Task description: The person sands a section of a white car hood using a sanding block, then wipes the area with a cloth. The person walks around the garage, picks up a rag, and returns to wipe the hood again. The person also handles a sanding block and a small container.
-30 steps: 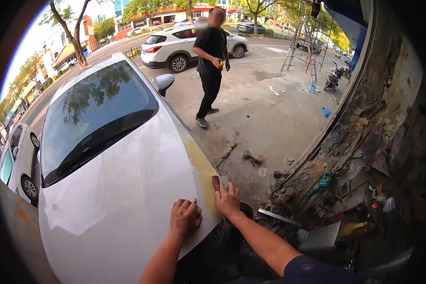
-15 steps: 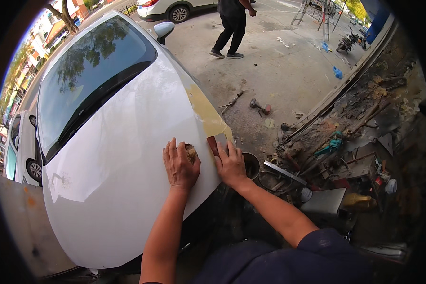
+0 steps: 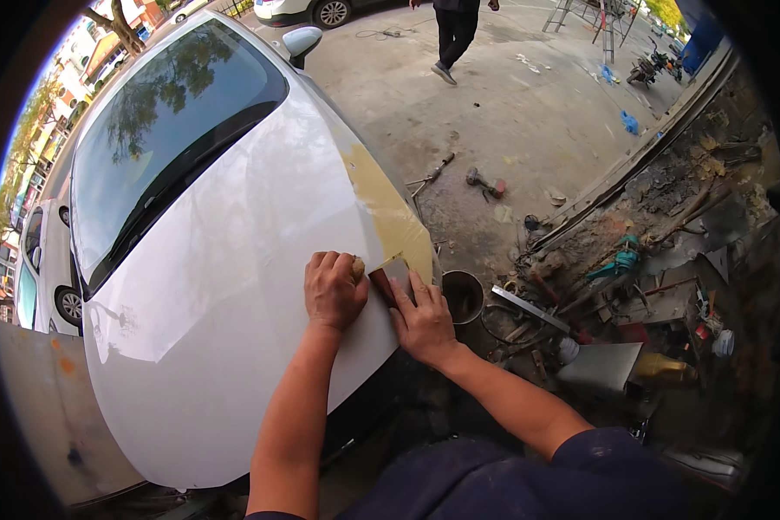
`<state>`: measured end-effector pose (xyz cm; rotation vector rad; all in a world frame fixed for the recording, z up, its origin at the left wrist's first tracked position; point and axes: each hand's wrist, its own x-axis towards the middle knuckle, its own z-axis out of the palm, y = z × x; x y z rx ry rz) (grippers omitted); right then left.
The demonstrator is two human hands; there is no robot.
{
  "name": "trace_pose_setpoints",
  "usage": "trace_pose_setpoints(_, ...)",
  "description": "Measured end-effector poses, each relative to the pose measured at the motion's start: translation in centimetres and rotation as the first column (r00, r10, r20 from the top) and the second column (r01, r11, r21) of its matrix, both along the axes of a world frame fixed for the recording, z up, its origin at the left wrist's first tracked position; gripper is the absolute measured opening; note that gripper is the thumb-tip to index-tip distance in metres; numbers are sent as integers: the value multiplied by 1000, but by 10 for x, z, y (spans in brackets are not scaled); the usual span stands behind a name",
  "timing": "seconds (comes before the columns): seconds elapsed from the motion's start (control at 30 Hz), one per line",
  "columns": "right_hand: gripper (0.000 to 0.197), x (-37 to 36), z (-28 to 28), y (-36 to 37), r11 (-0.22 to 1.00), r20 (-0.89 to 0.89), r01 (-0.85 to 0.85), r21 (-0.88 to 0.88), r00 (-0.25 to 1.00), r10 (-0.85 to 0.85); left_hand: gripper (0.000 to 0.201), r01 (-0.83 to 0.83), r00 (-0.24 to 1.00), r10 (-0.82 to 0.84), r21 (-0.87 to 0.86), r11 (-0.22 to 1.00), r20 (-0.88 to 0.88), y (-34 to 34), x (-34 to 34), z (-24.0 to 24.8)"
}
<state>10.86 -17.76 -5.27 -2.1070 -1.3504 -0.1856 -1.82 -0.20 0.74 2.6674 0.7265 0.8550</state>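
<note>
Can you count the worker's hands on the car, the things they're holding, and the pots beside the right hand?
Hands: 2 (left hand, right hand)
Held things: 2 (tan lump, brown-and-grey block)
Pots: 1 (round pot)
Total: 5

car hood (image 3: 208, 295): white | patch (image 3: 381, 195): mustard-yellow | block (image 3: 382, 282): red-brown, grey | lump (image 3: 358, 269): tan | sleeve (image 3: 614, 451): navy

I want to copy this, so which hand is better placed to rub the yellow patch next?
Probably the right hand: its brown-and-grey pad is at the yellow patch. The left hand, over the white hood, holds a tan lump.
</note>
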Motion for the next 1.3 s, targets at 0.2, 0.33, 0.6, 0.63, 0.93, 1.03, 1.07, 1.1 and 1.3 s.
trace_pose_setpoints(0.2,55,58,-2,44,974,-115,197,-112,971,-210,19,-8,999,9,14,1000,-37,6,11,0)
trace_pose_setpoints(0.33,57,40,-1,33,994,-43,112,-16,993,-113,19,-9,1000,9,2,1000,-26,9,19,3)
trace_pose_setpoints(0.6,52,84,11,64,979,-138,167,-114,974,-182,20,-26,999,26,-2,1000,-23,13,27,-2)
trace_pose_setpoints(0.63,51,92,13,75,969,-138,211,-125,964,-228,20,-35,999,35,0,999,-21,12,28,-2)
trace_pose_setpoints(0.93,57,46,6,25,996,-22,-86,36,996,87,24,-32,999,32,18,999,9,14,32,1)
trace_pose_setpoints(1.03,55,108,-7,86,997,-115,46,-63,992,-53,24,-52,999,52,13,999,8,13,31,0)
trace_pose_setpoints(1.07,54,125,-11,105,987,-177,46,-157,981,-74,24,-57,998,57,11,998,2,12,31,0)
trace_pose_setpoints(1.1,54,136,-15,116,990,-170,83,-111,980,-101,24,-60,998,60,1,998,-10,12,31,-1)
trace_pose_setpoints(1.3,58,88,-28,20,999,3,-51,-10,999,51,23,-117,993,117,45,992,7,11,36,-1)
